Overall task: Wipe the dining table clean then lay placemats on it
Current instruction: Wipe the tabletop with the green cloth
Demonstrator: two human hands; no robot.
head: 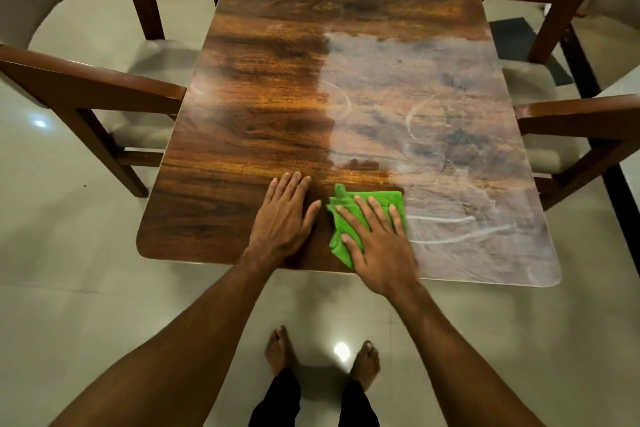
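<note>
Mid-wipe: right grip (pixel 377 243), fingers flat, presses green cloth (pixel 353 198) on bench (pixel 242 149); left grip (pixel 282 218) flat beside cloth. Next, likely the hazy film (pixel 450 135) right of cloth.

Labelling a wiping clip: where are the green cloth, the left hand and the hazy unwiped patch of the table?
green cloth (pixel 353 203), head view, on its bare upper fold.
left hand (pixel 282 218), head view, on the back of the hand.
hazy patch (pixel 450 107), head view, on the middle of the whitish film.
</note>
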